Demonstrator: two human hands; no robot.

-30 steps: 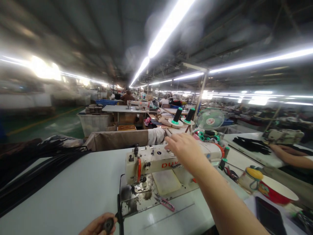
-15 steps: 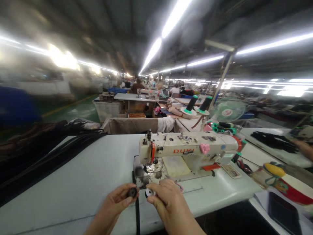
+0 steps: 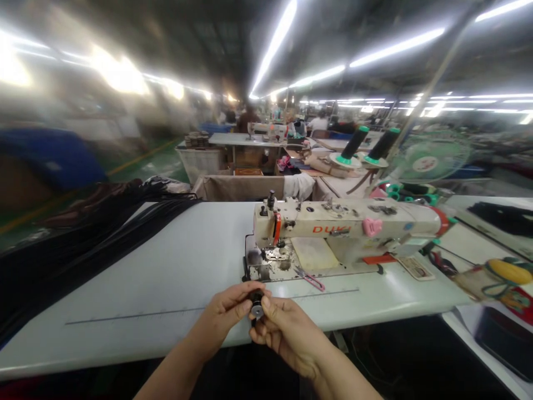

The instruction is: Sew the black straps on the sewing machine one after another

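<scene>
Over the table's front edge, my left hand (image 3: 227, 311) pinches a dark bobbin case (image 3: 256, 298). The fingers of my right hand (image 3: 287, 328) are closed on a metal bobbin (image 3: 257, 311) with black thread. Bobbin and case now touch; how far one sits inside the other is hidden by my fingertips. Just beyond stands a white sewing machine (image 3: 402, 219) with an orange stripe and a pink clip on its arm. Small pink-handled scissors (image 3: 313, 280) lie at its base, right of my hands.
A long ruler marking (image 3: 137, 315) runs along the pale table (image 3: 200, 250). Black strips (image 3: 95, 250) are heaped on the left. Two black thread cones (image 3: 353, 145) and a green fan (image 3: 428, 161) stand behind the machine. A dark phone (image 3: 506, 339) lies at the right.
My hands have come together, bringing the bobbin against the bobbin case. They are also closer to the table's front edge. The view has shifted, so the scissors now show fully.
</scene>
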